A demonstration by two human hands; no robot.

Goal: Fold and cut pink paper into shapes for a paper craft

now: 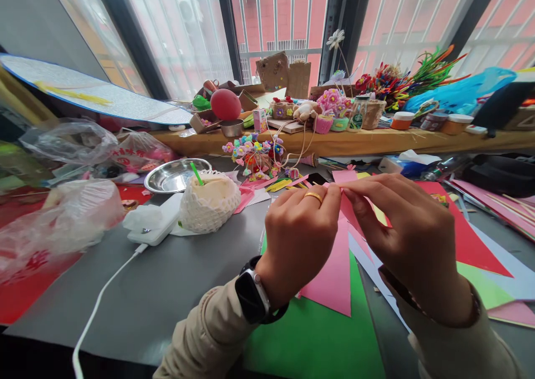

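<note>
My left hand point(301, 239) is closed, its thumb and forefinger pinching the top of a piece of pink paper point(350, 207). Thumb and fingers of my right hand point(412, 239) press on the same paper from the other side, so the fingertips of both hands nearly meet. The paper hangs down between them, partly hidden by the fingers. Beneath the hands a pink sheet point(330, 281) lies on a larger green sheet point(317, 345). Red paper point(470, 234) and light green paper point(480, 284) lie to the right of my right hand.
A coconut in white foam net point(211, 200), a steel plate point(167, 175) and a white charger point(154, 223) with a cable stand on the left. Plastic bags point(75, 212) lie farther left. Behind, craft flowers point(253, 153) sit before a wooden ledge point(355, 142) crowded with jars and pipe cleaners.
</note>
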